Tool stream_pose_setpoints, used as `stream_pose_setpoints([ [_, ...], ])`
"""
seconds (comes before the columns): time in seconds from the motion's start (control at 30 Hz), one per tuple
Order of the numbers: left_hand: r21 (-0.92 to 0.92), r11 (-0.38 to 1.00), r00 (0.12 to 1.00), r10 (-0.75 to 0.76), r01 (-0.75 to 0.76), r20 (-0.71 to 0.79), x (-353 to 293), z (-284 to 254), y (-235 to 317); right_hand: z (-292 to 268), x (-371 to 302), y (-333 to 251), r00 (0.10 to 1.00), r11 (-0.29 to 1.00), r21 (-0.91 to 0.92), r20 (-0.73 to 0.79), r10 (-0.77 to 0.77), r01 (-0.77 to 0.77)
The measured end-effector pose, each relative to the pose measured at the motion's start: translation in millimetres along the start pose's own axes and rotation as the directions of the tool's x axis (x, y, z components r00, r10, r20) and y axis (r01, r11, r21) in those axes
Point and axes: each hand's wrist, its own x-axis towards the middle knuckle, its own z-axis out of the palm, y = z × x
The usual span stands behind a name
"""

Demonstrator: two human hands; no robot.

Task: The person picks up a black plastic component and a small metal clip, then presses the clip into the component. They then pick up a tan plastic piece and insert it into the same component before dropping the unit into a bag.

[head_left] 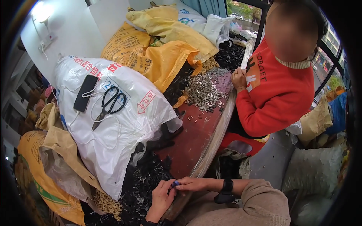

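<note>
At the near edge of the red tabletop [184, 141], my left hand [161, 199] and my right hand [190, 184] meet with fingers closed. A small blue-purple bit [174, 184] shows between the fingertips; whether it is held or wrapped round a finger I cannot tell. Anything else pinched there is hidden. Just left of my hands spreads a heap of small black pieces [141, 179] with slim metal bits among them. Beside that heap lie small beige pieces [107, 203]. A dark band circles my right wrist.
A bulging white sack [128, 124] bears black-handled scissors [107, 105] and a dark phone-like device [86, 93] with a white cable. Yellow sacks [130, 47] stand behind. U-shaped metal pieces [203, 90] are piled farther along, before a person in a red sweater [283, 94]. A wooden edge [213, 154] borders the table.
</note>
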Motion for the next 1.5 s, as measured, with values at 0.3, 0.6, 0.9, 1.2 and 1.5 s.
stream_pose_setpoints([
  [0.3,0.002,1.000,0.999,0.008,-0.008,-0.054,1.2,5.0,-3.1,-4.0,3.1,8.5,0.999,0.995,0.103,-0.038,0.009,-0.005],
  [0.6,0.011,0.996,0.988,0.091,-0.090,-0.121,-1.6,9.0,-8.9,-3.6,4.1,9.6,0.997,0.990,0.137,-0.071,-0.023,0.032],
  [0.9,-0.017,0.993,0.989,0.117,-0.119,-0.088,1.3,5.3,-11.5,-4.3,2.5,6.3,0.998,0.987,0.160,-0.063,-0.001,0.011],
  [1.2,-0.154,0.987,0.999,-0.041,0.039,-0.012,-3.3,4.2,-0.8,-4.1,0.2,0.5,0.999,0.987,0.158,-0.036,0.022,-0.016],
  [1.5,-0.120,0.986,0.993,0.107,-0.113,-0.055,0.3,8.7,1.2,-13.7,3.7,13.8,0.994,0.982,0.191,0.109,-0.016,-0.005],
])
